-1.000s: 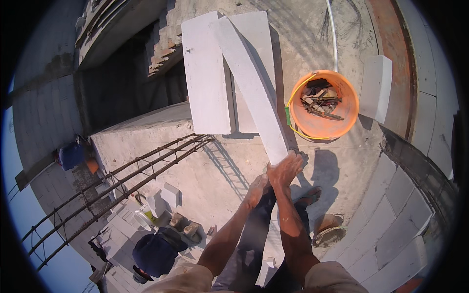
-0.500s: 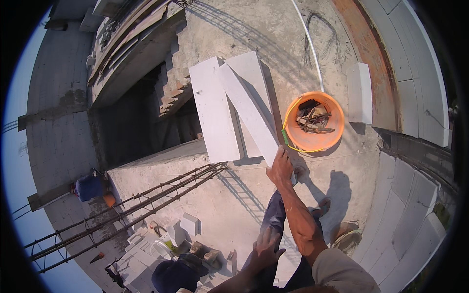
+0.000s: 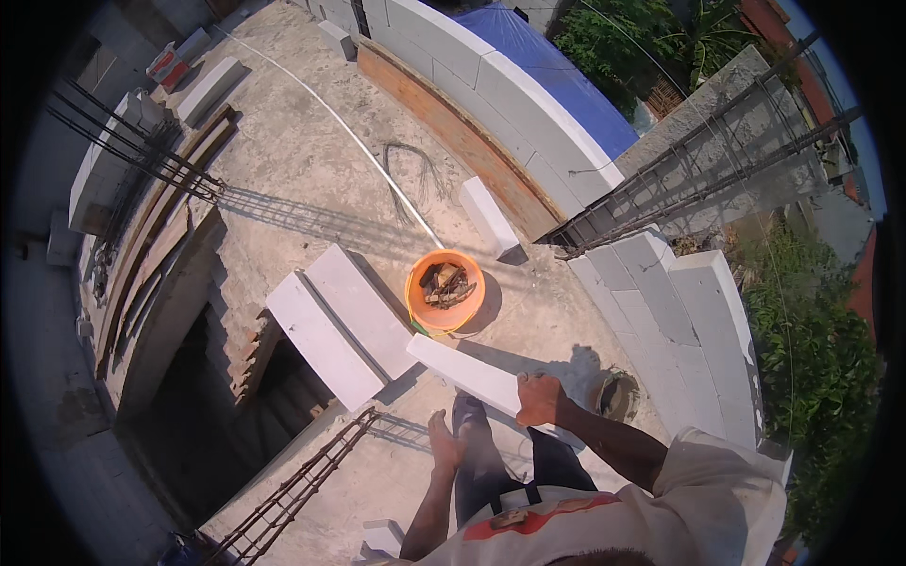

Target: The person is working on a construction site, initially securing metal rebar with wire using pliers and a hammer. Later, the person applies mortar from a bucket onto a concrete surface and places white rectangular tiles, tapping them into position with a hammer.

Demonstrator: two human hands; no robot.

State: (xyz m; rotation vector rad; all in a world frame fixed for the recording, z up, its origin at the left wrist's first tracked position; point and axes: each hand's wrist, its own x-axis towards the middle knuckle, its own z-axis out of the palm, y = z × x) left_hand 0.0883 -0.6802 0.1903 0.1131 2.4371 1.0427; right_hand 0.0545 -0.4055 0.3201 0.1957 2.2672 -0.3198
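A long white concrete block (image 3: pixel 462 366) is lifted clear of the floor in front of my legs. My right hand (image 3: pixel 540 400) is closed over the block near its right end. Beside my thigh, my left hand (image 3: pixel 445 443) holds nothing, its fingers extended toward the block without touching it. Two more white blocks lie side by side ahead to the left, a nearer block (image 3: pixel 321 341) and a farther block (image 3: pixel 360 304). Just beyond the lifted block stands an orange bucket (image 3: pixel 445 323) with wood scraps (image 3: pixel 445 285) in it.
A stair opening (image 3: pixel 217 406) drops away at left. A rebar cage (image 3: pixel 302 481) juts in at lower left. On the right runs a white block wall (image 3: pixel 661 330). One block (image 3: pixel 491 219), a pipe (image 3: pixel 349 132) and a round container (image 3: pixel 615 396) are on the floor.
The block in my right hand has come off the two others and swung round to the right, closer to my body. My left hand has moved off my leg. My view has turned right.
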